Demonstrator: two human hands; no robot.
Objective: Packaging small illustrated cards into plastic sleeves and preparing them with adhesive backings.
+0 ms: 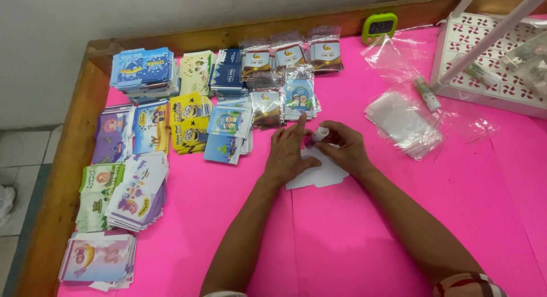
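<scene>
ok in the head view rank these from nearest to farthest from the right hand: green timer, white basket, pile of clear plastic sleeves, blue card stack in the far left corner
From the right hand:
1. Pile of clear plastic sleeves, just to its right on the pink table.
2. Green timer, straight ahead at the back edge.
3. White basket, far right corner.
4. Blue card stack, far left corner.

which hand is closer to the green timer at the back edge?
Right. The right hand holds a small glue stick below and slightly left of the green timer; the left hand, pressing the white card, sits farther left.
</scene>
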